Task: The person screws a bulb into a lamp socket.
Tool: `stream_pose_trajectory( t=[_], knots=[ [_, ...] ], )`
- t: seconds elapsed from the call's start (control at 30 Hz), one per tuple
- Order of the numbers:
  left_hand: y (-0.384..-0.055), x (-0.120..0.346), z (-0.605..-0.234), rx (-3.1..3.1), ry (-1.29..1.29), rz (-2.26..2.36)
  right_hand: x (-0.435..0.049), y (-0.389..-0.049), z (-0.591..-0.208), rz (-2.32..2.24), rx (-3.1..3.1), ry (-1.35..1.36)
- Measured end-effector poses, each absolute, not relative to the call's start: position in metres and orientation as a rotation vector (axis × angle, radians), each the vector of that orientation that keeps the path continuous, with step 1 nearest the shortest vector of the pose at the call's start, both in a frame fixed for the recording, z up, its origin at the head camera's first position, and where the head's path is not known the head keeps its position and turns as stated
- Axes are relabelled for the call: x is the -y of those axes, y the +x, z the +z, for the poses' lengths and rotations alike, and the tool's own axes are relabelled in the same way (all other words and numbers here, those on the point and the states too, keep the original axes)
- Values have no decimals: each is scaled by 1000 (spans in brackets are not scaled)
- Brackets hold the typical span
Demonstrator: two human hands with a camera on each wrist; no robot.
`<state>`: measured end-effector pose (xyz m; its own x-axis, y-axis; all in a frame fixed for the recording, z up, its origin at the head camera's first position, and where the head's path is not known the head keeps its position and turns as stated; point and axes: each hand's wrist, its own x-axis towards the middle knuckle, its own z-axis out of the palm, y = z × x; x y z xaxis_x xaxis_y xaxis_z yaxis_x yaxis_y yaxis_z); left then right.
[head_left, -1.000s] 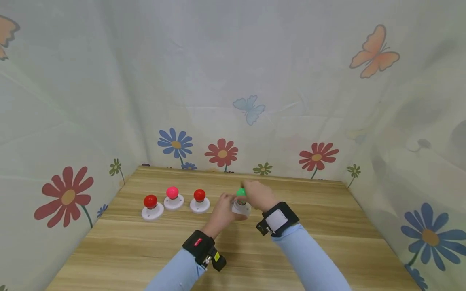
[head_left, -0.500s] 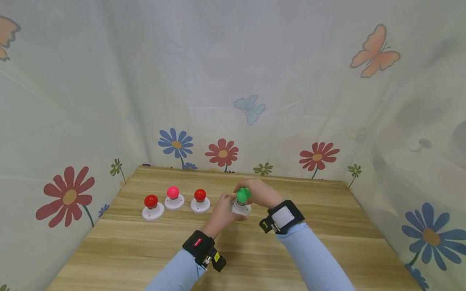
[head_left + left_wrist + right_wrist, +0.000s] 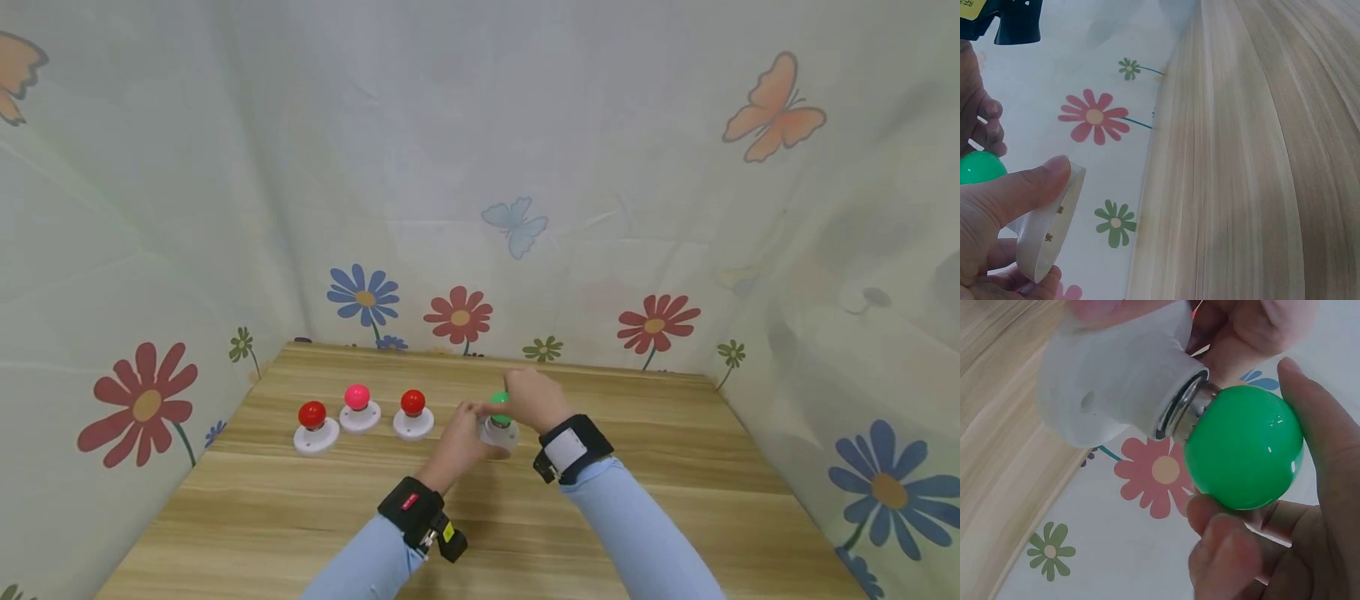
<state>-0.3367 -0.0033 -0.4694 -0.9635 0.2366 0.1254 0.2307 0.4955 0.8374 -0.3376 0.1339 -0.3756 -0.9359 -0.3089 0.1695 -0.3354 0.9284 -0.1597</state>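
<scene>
My left hand (image 3: 459, 440) grips a round white lamp holder (image 3: 1116, 381) by its rim. In the left wrist view the holder's hollow underside (image 3: 1054, 231) shows, raised above the wooden table. A green light bulb (image 3: 1244, 447) sits at the holder's mouth, part of its metal screw base still visible outside. Thumb and fingers of my right hand (image 3: 536, 402) are curled round the bulb's globe. Seen from the head, those fingers cover much of the green bulb.
To the left on the wooden table (image 3: 315, 517) stand a red bulb (image 3: 312, 414), a pink bulb (image 3: 357, 397) and another red bulb (image 3: 412, 402), each upright in a white holder. A flower-print curtain (image 3: 420, 167) hangs behind and at both sides.
My right hand loosened and drew back to the right, baring the bulb, then turned over it and took hold again. The left hand keeps its grip on the lamp holder nearly in place.
</scene>
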Motion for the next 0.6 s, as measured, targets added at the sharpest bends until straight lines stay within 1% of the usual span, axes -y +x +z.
stream_pose_trajectory(
  t=[0.1, 0.27, 0.33, 0.43, 0.6],
  knots=[
    [-338, 5, -470, -2738, 466, 1505, -139, -339, -373, 337, 2981, 589],
    [-340, 7, -468, -2773, 512, 1489, -153, -342, -359, 569, 3048, 1023],
    [-340, 8, -467, -2767, 499, 1495, -155, -343, -356, 594, 3043, 1136],
    [-340, 9, -467, -2762, 480, 1488, -155, -343, -354, 556, 3038, 1145],
    [-340, 9, -469, -2756, 483, 1486, -152, -344, -355, 580, 3049, 1048]
  ],
)
